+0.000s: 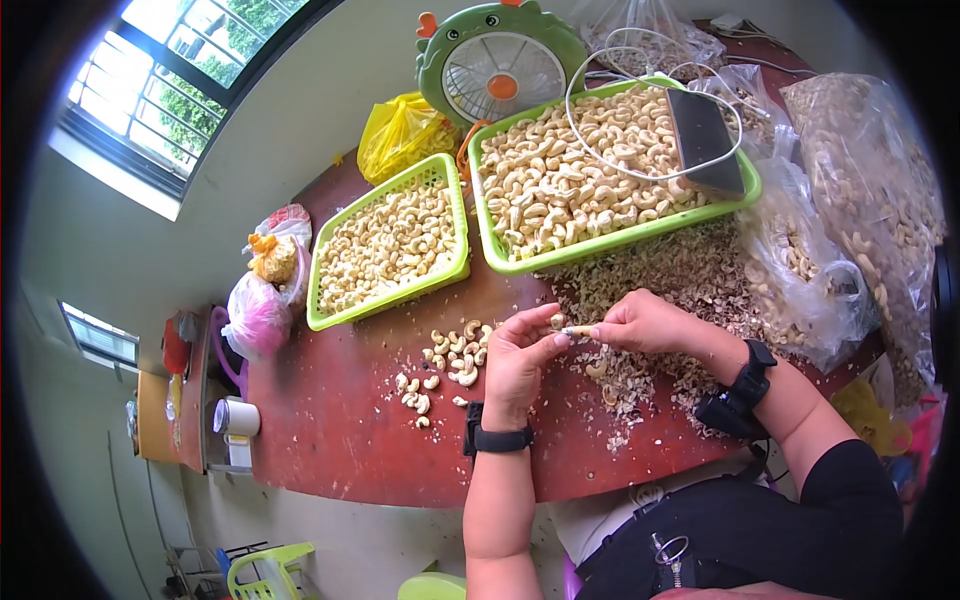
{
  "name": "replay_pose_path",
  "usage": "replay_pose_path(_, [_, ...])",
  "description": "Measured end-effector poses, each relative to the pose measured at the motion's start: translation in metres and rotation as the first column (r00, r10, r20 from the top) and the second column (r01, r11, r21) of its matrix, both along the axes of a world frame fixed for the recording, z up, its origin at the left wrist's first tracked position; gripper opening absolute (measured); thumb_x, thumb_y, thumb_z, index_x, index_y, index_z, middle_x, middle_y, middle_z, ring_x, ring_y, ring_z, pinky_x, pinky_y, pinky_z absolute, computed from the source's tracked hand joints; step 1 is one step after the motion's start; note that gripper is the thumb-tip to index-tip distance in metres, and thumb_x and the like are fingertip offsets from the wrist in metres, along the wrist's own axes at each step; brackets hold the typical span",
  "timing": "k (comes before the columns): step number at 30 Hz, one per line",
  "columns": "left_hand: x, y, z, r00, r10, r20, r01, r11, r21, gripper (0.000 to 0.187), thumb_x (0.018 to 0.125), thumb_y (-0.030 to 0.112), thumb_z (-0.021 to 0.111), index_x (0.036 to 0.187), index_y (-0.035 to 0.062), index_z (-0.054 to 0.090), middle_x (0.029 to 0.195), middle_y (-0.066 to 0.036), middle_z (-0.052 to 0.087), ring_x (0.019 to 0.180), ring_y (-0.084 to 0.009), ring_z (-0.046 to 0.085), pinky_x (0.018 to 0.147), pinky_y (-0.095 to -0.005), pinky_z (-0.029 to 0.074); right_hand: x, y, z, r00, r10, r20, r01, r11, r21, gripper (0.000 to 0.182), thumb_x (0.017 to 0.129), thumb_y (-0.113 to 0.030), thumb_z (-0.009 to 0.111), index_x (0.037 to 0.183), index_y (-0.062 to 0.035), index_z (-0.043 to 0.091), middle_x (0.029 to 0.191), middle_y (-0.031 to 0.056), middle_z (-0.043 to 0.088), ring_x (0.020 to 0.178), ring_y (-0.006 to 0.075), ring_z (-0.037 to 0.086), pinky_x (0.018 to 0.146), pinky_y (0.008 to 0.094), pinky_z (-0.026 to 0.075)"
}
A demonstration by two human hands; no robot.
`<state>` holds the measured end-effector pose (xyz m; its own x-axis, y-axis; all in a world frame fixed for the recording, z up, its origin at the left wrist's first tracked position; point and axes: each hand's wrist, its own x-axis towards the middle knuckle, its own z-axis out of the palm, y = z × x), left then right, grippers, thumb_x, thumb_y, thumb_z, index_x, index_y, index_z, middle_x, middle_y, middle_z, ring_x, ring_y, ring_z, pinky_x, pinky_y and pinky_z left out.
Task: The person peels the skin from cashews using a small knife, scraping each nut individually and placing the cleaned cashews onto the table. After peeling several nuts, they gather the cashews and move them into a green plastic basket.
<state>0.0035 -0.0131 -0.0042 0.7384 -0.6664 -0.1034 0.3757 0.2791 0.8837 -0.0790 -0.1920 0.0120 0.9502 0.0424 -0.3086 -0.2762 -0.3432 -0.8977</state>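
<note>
My left hand [522, 350] is closed in a pinch, with a cashew nut [557, 321] between thumb and fingertips. In my right hand [640, 322] is a small knife [580, 330] with a pale handle, its tip close to the nut. Most of the tool is hidden by my fingers, so its exact shape is hard to make out. Loose cashews [460, 352] lie on the red table [340, 420] to the left of my left hand. A heap of brown skin flakes [660, 275] spreads behind and under my right hand.
Two green baskets of cashews stand behind my hands, a smaller one [463, 262] and a larger one [620, 236]. A phone [705, 140] with a white cable leans in the larger. A green fan [440, 70] is at the back; bags of nuts [860, 180] crowd the right.
</note>
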Motion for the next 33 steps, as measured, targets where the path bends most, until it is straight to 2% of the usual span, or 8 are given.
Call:
replay_pose_path(5, [-0.001, 0.0, 0.002, 0.999, 0.004, 0.043, -0.007, 0.997, 0.08, 0.032, 0.069, -0.009, 0.061, 0.099, -0.0037, 0.054, 0.083, -0.009, 0.06, 0.071, -0.0116, 0.058, 0.066, -0.0221, 0.05, 0.0, 0.001, 0.002, 0.999, -0.032, -0.005, 0.032, 0.999, -0.012, 0.04, 0.079, -0.035, 0.055, 0.057, -0.0022, 0.056, 0.044, -0.0038, 0.041, 0.041, 0.0049, 0.035, 0.039, 0.0232, 0.028])
replay_pose_path(10, [-0.004, -0.001, 0.006, 0.998, 0.014, 0.054, -0.024, 0.98, 0.196, 0.03, 0.069, -0.005, 0.063, 0.097, -0.0045, 0.055, 0.081, -0.009, 0.061, 0.067, -0.0104, 0.058, 0.061, -0.0209, 0.049, 0.002, -0.004, 0.002, 0.999, -0.034, -0.018, 0.031, 0.987, -0.156, 0.043, 0.078, -0.036, 0.056, 0.053, -0.0013, 0.053, 0.042, -0.0042, 0.037, 0.041, 0.0057, 0.03, 0.038, 0.0255, 0.025])
replay_pose_path(14, [-0.004, -0.002, 0.01, 1.0, 0.0, 0.028, -0.008, 0.952, 0.307, 0.021, 0.073, 0.004, 0.063, 0.092, -0.0046, 0.055, 0.075, -0.008, 0.06, 0.06, -0.01, 0.056, 0.054, -0.0199, 0.047, 0.001, -0.006, 0.002, 0.999, -0.044, -0.022, 0.039, 0.986, -0.164, 0.043, 0.078, -0.035, 0.055, 0.052, -0.0011, 0.052, 0.042, -0.004, 0.037, 0.04, 0.0056, 0.03, 0.038, 0.0255, 0.025])
replay_pose_path(16, [-0.003, -0.001, 0.011, 1.0, 0.009, -0.01, -0.005, 0.933, 0.36, 0.017, 0.076, 0.006, 0.061, 0.088, -0.0045, 0.055, 0.072, -0.007, 0.059, 0.057, -0.0108, 0.055, 0.053, -0.0201, 0.047, 0.001, -0.006, -0.001, 0.993, -0.119, -0.005, 0.119, 0.99, -0.08, 0.043, 0.079, -0.034, 0.055, 0.051, -0.002, 0.052, 0.042, -0.0045, 0.037, 0.04, 0.0053, 0.031, 0.037, 0.0245, 0.025])
replay_pose_path(19, [0.001, 0.0, 0.006, 0.992, -0.016, -0.124, 0.056, 0.943, 0.328, 0.017, 0.079, 0.012, 0.058, 0.088, -0.0026, 0.055, 0.072, -0.007, 0.058, 0.057, -0.0106, 0.054, 0.053, -0.0206, 0.047, 0.0, -0.009, 0.0, 0.989, -0.149, -0.009, 0.149, 0.988, 0.043, 0.042, 0.081, -0.033, 0.054, 0.051, -0.0036, 0.051, 0.043, -0.0052, 0.038, 0.039, 0.0045, 0.031, 0.037, 0.0229, 0.024])
replay_pose_path(21, [0.0, -0.002, 0.006, 0.977, 0.007, -0.213, 0.02, 0.993, 0.12, 0.016, 0.077, 0.011, 0.061, 0.085, -0.0019, 0.055, 0.073, -0.006, 0.058, 0.059, -0.0098, 0.054, 0.052, -0.0198, 0.047, 0.0, -0.008, -0.001, 0.991, -0.131, -0.011, 0.131, 0.989, 0.066, 0.042, 0.081, -0.032, 0.053, 0.051, -0.0044, 0.051, 0.044, -0.0056, 0.038, 0.04, 0.0041, 0.03, 0.037, 0.0223, 0.024])
replay_pose_path(24, [-0.005, -0.008, 0.005, 0.97, 0.076, -0.231, -0.074, 0.997, 0.017, 0.016, 0.078, 0.007, 0.058, 0.091, -0.0021, 0.055, 0.078, -0.006, 0.057, 0.064, -0.0106, 0.055, 0.055, -0.0211, 0.048, 0.0, -0.006, 0.0, 0.994, -0.108, -0.015, 0.109, 0.988, 0.106, 0.041, 0.082, -0.031, 0.053, 0.051, -0.0055, 0.05, 0.044, -0.0061, 0.038, 0.04, 0.0034, 0.03, 0.037, 0.0214, 0.023])
replay_pose_path(33, [-0.015, -0.013, 0.001, 0.986, 0.082, -0.148, -0.099, 0.989, -0.111, 0.032, 0.076, -0.002, 0.056, 0.107, 0.0003, 0.048, 0.09, -0.008, 0.057, 0.075, -0.0146, 0.057, 0.065, -0.0259, 0.05, -0.001, -0.007, 0.002, 0.994, -0.102, 0.032, 0.096, 0.985, 0.145, 0.04, 0.082, -0.032, 0.052, 0.051, -0.0054, 0.051, 0.045, -0.0059, 0.039, 0.041, 0.0033, 0.032, 0.038, 0.0209, 0.025])
